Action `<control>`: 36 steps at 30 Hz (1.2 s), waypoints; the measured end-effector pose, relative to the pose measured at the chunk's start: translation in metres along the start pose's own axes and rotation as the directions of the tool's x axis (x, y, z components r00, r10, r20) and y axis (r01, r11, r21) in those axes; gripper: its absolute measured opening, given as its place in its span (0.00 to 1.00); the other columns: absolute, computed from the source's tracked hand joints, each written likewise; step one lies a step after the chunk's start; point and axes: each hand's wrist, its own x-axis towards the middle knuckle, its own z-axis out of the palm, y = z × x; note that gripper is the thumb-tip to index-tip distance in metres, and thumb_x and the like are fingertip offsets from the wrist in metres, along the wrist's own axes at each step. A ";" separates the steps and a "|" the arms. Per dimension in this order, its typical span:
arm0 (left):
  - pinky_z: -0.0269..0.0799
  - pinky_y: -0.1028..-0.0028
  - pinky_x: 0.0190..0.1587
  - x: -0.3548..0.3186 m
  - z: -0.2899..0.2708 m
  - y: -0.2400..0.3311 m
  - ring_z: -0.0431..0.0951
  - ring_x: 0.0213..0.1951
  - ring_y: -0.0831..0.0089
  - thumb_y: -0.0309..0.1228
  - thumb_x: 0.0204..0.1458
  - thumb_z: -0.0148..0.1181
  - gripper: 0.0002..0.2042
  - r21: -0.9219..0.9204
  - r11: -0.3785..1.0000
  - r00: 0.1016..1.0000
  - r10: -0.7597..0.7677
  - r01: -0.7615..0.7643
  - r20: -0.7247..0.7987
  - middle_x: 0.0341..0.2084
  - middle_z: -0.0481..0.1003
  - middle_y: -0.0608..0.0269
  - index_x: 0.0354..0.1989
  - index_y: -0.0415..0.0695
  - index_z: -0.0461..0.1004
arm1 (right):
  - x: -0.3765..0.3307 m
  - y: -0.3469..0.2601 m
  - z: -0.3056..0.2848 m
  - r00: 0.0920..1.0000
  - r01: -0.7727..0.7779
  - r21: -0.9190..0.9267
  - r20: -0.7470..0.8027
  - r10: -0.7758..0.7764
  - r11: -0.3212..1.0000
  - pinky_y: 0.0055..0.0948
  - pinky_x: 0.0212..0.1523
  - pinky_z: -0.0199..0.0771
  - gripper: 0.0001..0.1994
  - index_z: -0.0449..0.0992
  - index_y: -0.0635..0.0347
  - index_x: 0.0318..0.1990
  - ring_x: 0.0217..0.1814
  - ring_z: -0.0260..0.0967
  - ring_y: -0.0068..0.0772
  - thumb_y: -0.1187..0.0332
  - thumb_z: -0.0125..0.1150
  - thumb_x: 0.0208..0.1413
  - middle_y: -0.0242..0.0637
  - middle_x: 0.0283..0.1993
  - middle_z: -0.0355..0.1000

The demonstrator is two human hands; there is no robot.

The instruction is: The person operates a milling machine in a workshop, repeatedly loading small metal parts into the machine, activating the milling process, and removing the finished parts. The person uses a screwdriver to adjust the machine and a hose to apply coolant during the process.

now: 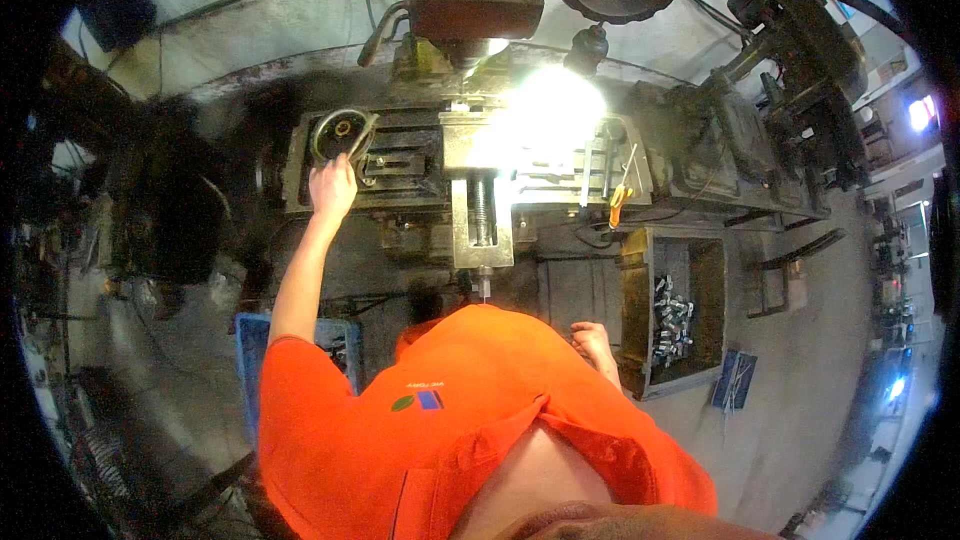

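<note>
Here, on the left end of the machine table: a round dark part with a yellowish centre, tilted up on edge. Left hand stretched out to it, fingers spread and curled over its lower rim, apparently steadying rather than gripping hard. Right hand low beside the orange shirt, loosely curled; cannot tell whether anything sits in it. Further out: vertical lead screw in a yellow-green bracket at table centre, harsh lamp glare beyond it, an orange-handled tool left within easy reach. Right of that, a metal bin of small bright parts; blue crate below left.
</note>
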 end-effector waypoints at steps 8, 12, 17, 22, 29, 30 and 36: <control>0.67 0.71 0.26 0.011 -0.060 0.071 0.75 0.22 0.66 0.31 0.51 0.53 0.10 -0.645 0.760 0.979 -0.184 0.086 -0.086 0.23 0.74 0.50 0.38 0.39 0.74 | 0.021 0.025 -0.005 0.999 0.033 0.062 -0.006 -0.033 0.998 0.22 0.18 0.62 0.18 0.75 0.66 0.41 0.19 0.65 0.22 0.75 0.52 0.37 0.36 0.20 0.70; 0.67 0.69 0.27 0.033 -0.054 0.112 0.75 0.25 0.60 0.30 0.51 0.53 0.09 -0.673 0.739 0.983 -0.116 -0.009 -0.141 0.23 0.73 0.48 0.37 0.39 0.74 | 0.020 0.016 -0.006 0.997 0.071 0.045 -0.009 -0.071 0.996 0.22 0.17 0.60 0.19 0.75 0.66 0.41 0.17 0.63 0.22 0.74 0.52 0.36 0.35 0.19 0.70; 0.68 0.69 0.28 0.042 -0.032 0.125 0.75 0.25 0.56 0.30 0.50 0.53 0.10 -0.659 0.746 0.973 -0.063 -0.101 -0.221 0.23 0.73 0.46 0.37 0.39 0.74 | 0.013 0.026 0.001 0.996 0.092 0.100 -0.009 -0.092 0.991 0.22 0.19 0.62 0.18 0.75 0.67 0.39 0.18 0.64 0.23 0.74 0.53 0.36 0.34 0.20 0.70; 0.68 0.69 0.29 0.040 -0.028 0.115 0.76 0.26 0.57 0.30 0.50 0.54 0.10 -0.659 0.750 0.987 -0.045 -0.067 -0.152 0.25 0.74 0.47 0.37 0.40 0.74 | -0.008 0.034 0.006 0.990 0.141 0.088 0.010 -0.143 0.986 0.23 0.22 0.65 0.17 0.75 0.68 0.39 0.20 0.66 0.24 0.74 0.54 0.36 0.35 0.22 0.71; 0.68 0.72 0.28 0.024 -0.036 0.056 0.76 0.23 0.64 0.31 0.51 0.53 0.10 -0.562 0.824 0.925 -0.157 -0.070 -0.346 0.24 0.75 0.51 0.39 0.40 0.74 | -0.009 0.042 -0.004 0.994 0.086 0.118 -0.077 -0.078 0.989 0.22 0.22 0.64 0.18 0.74 0.71 0.40 0.20 0.66 0.23 0.74 0.53 0.36 0.37 0.22 0.71; 0.69 0.70 0.30 0.019 -0.036 0.044 0.76 0.26 0.63 0.31 0.51 0.53 0.10 -0.581 0.805 0.943 -0.275 0.119 -0.187 0.26 0.75 0.51 0.40 0.41 0.74 | -0.011 0.039 -0.004 0.995 0.081 0.149 -0.062 -0.073 0.985 0.22 0.22 0.64 0.18 0.74 0.71 0.40 0.20 0.65 0.23 0.74 0.53 0.36 0.37 0.22 0.71; 0.70 0.60 0.35 0.006 0.001 0.011 0.74 0.32 0.52 0.31 0.50 0.50 0.12 -0.289 0.936 0.964 -0.241 0.200 -0.115 0.31 0.73 0.49 0.41 0.44 0.71 | -0.004 0.035 -0.005 0.997 0.068 0.213 0.027 -0.076 0.975 0.22 0.20 0.62 0.19 0.73 0.73 0.40 0.19 0.65 0.23 0.75 0.53 0.36 0.38 0.23 0.71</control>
